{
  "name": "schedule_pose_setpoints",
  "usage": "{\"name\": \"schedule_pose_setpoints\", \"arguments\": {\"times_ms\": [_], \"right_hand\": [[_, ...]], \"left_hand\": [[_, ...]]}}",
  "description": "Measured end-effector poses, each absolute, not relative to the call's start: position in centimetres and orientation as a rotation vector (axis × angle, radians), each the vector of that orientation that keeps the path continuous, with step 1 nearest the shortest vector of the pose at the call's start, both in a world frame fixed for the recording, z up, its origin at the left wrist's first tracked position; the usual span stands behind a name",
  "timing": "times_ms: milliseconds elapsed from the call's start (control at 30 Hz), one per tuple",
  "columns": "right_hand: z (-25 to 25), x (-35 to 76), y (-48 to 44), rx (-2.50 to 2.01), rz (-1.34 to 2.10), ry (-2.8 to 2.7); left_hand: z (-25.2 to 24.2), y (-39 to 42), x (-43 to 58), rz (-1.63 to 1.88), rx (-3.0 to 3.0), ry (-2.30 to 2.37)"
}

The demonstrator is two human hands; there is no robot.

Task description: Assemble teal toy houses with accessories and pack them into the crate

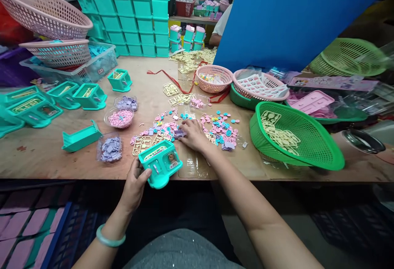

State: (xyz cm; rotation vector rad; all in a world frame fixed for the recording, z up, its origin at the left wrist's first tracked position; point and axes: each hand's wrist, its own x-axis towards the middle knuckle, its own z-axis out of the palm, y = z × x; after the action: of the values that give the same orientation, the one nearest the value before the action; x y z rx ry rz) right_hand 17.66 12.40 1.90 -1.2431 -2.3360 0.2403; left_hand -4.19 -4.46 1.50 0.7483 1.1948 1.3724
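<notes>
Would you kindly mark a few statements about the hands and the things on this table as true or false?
1. The left hand holds a teal box. True.
2. The green basket holds cream part frames. True.
3. The right hand rests in the green basket. False: it lies on small coloured pieces on the table.
4. The stacked teal crates stand at the table's near edge. False: they stand at the far side.

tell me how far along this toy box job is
Done, it seems: several filled teal boxes stand at the far left. In hand: the left hand holds one open teal box and the right hand rests on the loose pieces. Left: that whole pile, plus the cream frames in the green basket.
</notes>
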Motion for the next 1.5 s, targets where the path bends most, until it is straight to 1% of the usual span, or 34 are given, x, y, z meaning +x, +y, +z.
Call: {"name": "schedule_pose_setpoints", "arguments": {"times_ms": [133, 233, 367, 433, 533, 667, 733, 833, 900, 967, 1067, 1300, 1500], "right_hand": [[3.1, 18.0, 10.8, -1.101, 0.452, -2.198], [4.6, 20.2, 7.4, -1.071, 0.466, -2.168], [6.2, 21.8, 3.7, -1.363, 0.260, -2.420], [6.2, 21.1, 3.1, -1.552, 0.237, -2.530], [5.2, 19.4, 3.6, -1.603, 0.405, -2.592], [3.6, 18.2, 4.5, -1.370, 0.687, -2.444], [3.2, 18.7, 4.2, -1.303, 0.728, -2.330], [3.1, 20.2, 2.9, -1.395, 0.538, -2.269], [3.1, 21.1, 1.9, -1.538, 0.357, -2.335], [3.0, 21.4, 1.1, -1.671, 0.281, -2.416], [2.7, 21.3, 0.6, -1.713, 0.311, -2.412], [1.9, 22.0, -0.4, -1.580, 0.376, -2.246], [2.2, 21.9, 0.4, -1.323, 0.462, -2.312]], "left_hand": [[1.2, -4.5, -4.2, 1.369, 0.754, 1.207], [1.0, -4.3, -4.2, 1.358, 0.753, 1.202], [1.1, -3.9, -4.0, 1.357, 0.727, 1.186], [1.1, -3.8, -3.9, 1.353, 0.719, 1.184], [1.2, -3.8, -3.9, 1.348, 0.711, 1.169], [1.5, -3.9, -3.9, 1.368, 0.687, 1.142], [1.8, -3.9, -3.8, 1.371, 0.669, 1.139], [1.9, -4.0, -3.2, 1.357, 0.677, 1.119], [1.8, -4.0, -2.6, 1.341, 0.702, 1.085], [1.7, -3.8, -2.0, 1.327, 0.714, 1.059], [1.6, -3.5, -1.6, 1.320, 0.697, 1.039], [2.2, -3.3, -1.8, 1.315, 0.655, 1.032], [2.6, -3.4, -2.3, 1.307, 0.605, 1.067]]}}
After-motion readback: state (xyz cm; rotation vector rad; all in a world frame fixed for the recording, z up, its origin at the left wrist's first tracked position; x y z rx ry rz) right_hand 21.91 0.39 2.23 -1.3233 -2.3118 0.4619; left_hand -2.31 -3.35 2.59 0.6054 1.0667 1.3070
